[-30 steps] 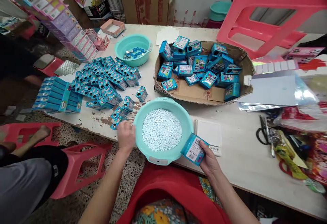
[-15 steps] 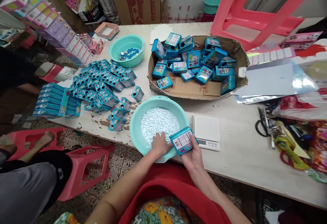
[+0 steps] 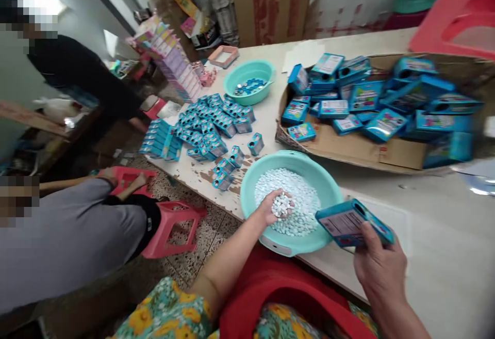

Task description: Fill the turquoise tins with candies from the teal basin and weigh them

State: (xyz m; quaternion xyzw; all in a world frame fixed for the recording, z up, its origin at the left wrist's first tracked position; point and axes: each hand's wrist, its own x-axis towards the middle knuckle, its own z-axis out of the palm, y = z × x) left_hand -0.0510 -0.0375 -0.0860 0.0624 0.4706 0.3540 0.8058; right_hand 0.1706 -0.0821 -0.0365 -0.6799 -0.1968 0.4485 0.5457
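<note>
Cupped palm up, my left hand (image 3: 270, 207) holds a heap of white candies (image 3: 282, 205) above the turquoise basin (image 3: 251, 189). More white candies (image 3: 305, 194) lie in that basin. To the right of it, my right hand (image 3: 381, 256) grips a blue box (image 3: 344, 225) with a round hole at its top, thumb on the side and the box tilted. A white scale (image 3: 398, 220) lies partly hidden behind this box. Behind the basin a cardboard tray (image 3: 402, 156) bears many blue boxes (image 3: 365, 95).
Several small blue boxes (image 3: 222, 122) stand at the left of the table, near a smaller turquoise basin (image 3: 251, 99) with blue and silver pieces. One person in grey (image 3: 77, 230) sits at the left; another in black (image 3: 83, 73) is farther back. A pink stool (image 3: 170, 225) stands beside the table.
My left hand has come up out of the candies with a handful. My right hand has moved right with the blue box, now tilted differently. The view has swung left.
</note>
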